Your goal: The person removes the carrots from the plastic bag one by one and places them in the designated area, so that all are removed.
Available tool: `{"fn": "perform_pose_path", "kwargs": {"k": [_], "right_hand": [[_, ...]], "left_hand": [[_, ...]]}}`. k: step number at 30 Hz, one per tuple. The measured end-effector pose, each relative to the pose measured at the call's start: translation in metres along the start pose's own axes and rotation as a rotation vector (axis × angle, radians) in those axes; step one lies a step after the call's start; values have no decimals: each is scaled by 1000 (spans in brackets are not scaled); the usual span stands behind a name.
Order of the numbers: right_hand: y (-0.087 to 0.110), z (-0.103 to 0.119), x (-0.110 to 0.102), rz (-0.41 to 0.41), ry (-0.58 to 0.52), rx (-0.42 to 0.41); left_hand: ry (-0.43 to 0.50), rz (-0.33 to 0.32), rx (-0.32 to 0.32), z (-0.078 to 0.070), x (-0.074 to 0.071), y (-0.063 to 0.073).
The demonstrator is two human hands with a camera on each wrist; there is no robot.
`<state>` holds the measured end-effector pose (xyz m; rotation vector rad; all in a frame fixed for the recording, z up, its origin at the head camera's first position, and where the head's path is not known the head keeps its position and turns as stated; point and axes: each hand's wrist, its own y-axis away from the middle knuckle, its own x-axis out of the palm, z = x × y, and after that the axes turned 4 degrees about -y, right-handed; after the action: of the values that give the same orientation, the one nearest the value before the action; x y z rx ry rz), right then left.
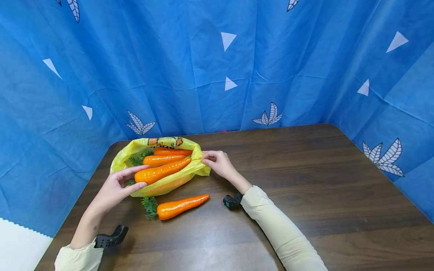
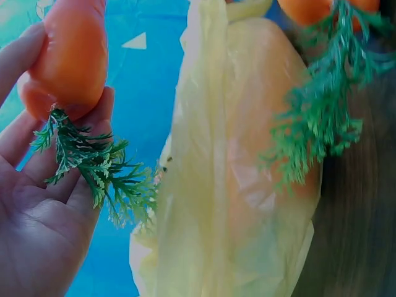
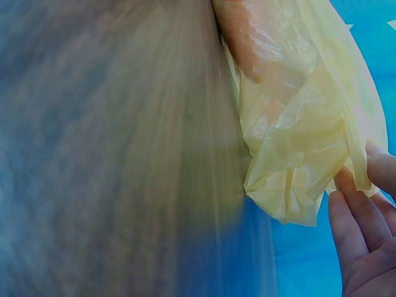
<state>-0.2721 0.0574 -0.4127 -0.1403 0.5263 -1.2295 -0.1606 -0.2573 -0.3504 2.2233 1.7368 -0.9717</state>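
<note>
A yellow plastic bag (image 1: 118,160) lies with its mouth facing up at the back left of the table, several orange carrots inside. My left hand (image 1: 115,188) grips the thick end of one carrot (image 1: 162,171) between thumb and fingers, over the bag's mouth. In the left wrist view this carrot (image 2: 74,55) shows its green leafy top hanging below the fingers. With thumb and fingertips, my right hand (image 1: 219,162) pinches the bag's right edge; the right wrist view shows the crumpled bag (image 3: 297,142) there. Another carrot (image 1: 181,207) lies on the table in front of the bag.
The dark wooden table (image 1: 305,180) extends far to the right. A blue curtain (image 1: 217,67) with white shapes hangs along its back and sides. Black wrist cameras (image 1: 112,236) sit near both sleeves.
</note>
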Motion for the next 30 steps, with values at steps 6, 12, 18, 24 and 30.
{"fn": "perform_pose_path", "kwargs": {"k": [6,12,18,24,30], "right_hand": [[-1,0,-1,3,6,-4],[0,0,-1,3,8,-13],[-1,0,-2,3,6,-10],[0,2,-2,4,-4,-8],[8,26,-4,13,2,-15]], "left_hand": [[1,27,35,-10,5,8],[-48,51,54,-17,13,17],[-35,78,60,-21,26,25],[-30,108,27,-18,36,31],[-23,109,9,-16,41,37]]}}
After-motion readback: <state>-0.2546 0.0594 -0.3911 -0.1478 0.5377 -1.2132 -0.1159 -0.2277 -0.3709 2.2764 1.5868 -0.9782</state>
